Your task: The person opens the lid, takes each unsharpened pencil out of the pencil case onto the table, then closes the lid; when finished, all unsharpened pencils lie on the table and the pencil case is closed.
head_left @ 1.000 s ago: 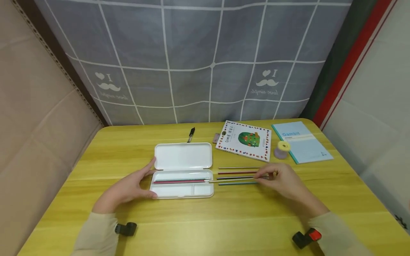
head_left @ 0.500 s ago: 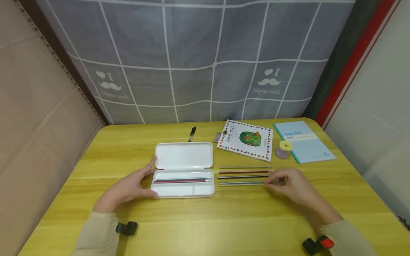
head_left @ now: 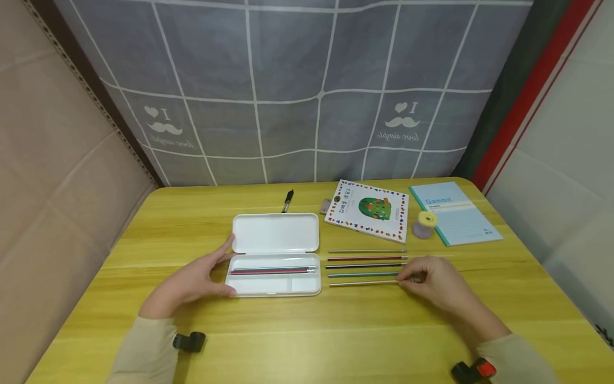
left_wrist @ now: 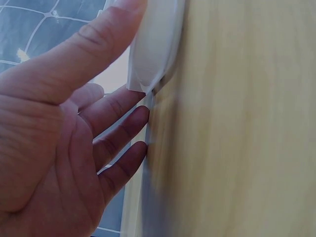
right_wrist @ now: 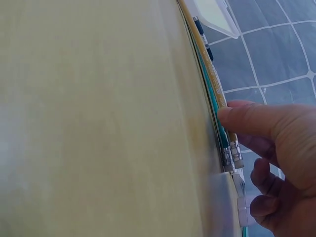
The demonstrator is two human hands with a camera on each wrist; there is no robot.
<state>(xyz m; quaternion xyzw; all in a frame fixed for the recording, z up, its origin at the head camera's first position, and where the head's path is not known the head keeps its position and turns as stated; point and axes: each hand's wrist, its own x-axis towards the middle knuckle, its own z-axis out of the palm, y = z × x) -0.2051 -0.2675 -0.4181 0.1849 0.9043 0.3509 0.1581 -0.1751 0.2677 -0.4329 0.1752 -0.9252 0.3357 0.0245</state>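
Observation:
A white pencil case (head_left: 268,288) lies with its lid (head_left: 275,233) raised back. Inside it are a few pencils (head_left: 271,271), red and teal among them. My left hand (head_left: 192,282) spans the case's left end, thumb at the front corner and fingers extended by the lid side. My right hand (head_left: 434,282) pinches a gold pencil (head_left: 362,284) near its eraser end, between thumb and fingers. That pencil is the nearest of a row of several parallel pencils, just in front of a teal pencil (head_left: 362,275). In the right wrist view the eraser tip (right_wrist: 238,163) sticks out past my thumb.
Behind the case lies a black pen (head_left: 287,201). A picture book (head_left: 366,210), partly covering a small pinkish block (head_left: 324,206), a yellow-lidded jar (head_left: 424,225) and a blue Gambit notebook (head_left: 455,212) occupy the back right. A grey checked curtain (head_left: 288,128) hangs behind the table.
My right hand has drawn the gold pencil from beside the case's right edge toward the right and nearer me, to the front of the row. My left hand stays at the case.

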